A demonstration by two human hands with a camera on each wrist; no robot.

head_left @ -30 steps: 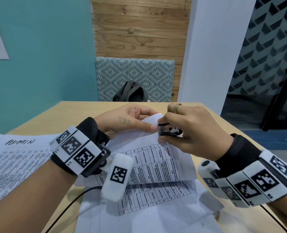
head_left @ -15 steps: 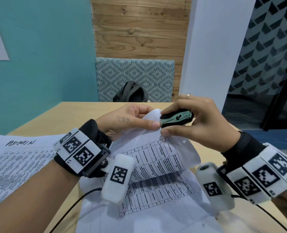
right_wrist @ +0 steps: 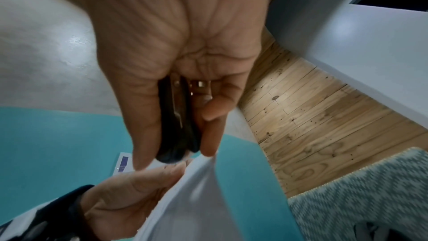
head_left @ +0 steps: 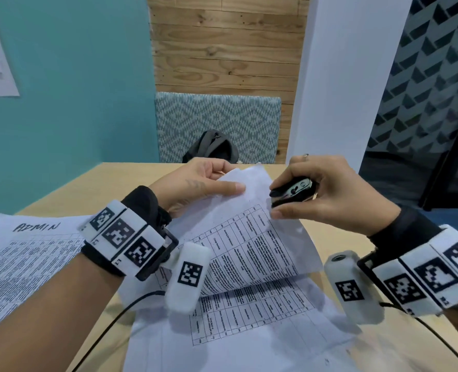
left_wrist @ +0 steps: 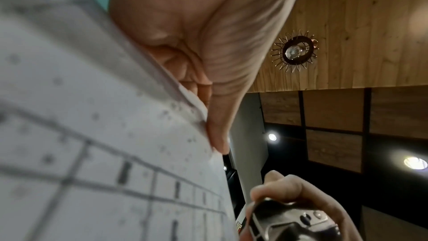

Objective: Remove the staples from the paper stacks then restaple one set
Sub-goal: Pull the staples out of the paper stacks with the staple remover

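Note:
A printed paper stack (head_left: pixel 249 245) with tables lies on the wooden table (head_left: pixel 69 194), its top sheets lifted at the far corner. My left hand (head_left: pixel 209 183) pinches that raised corner (left_wrist: pixel 199 109) between thumb and fingers. My right hand (head_left: pixel 327 191) grips a small black and metal staple remover (head_left: pixel 292 193), held just right of the corner and apart from the paper. In the right wrist view the staple remover (right_wrist: pixel 178 127) sits squeezed between thumb and fingers above the sheet's edge (right_wrist: pixel 203 180). No staple is visible.
A second printed stack (head_left: pixel 21 253) headed "ADMIN" lies at the left of the table. A loose sheet (head_left: pixel 249 339) lies under the held stack. A patterned chair (head_left: pixel 217 122) with a dark bag (head_left: pixel 211 149) stands behind the far edge. Black cables (head_left: pixel 109 328) run from both wrists.
My right hand has pulled the staple remover off the paper corner, first up, then to the right. The left hand keeps its pinch on the corner, which has risen slightly.

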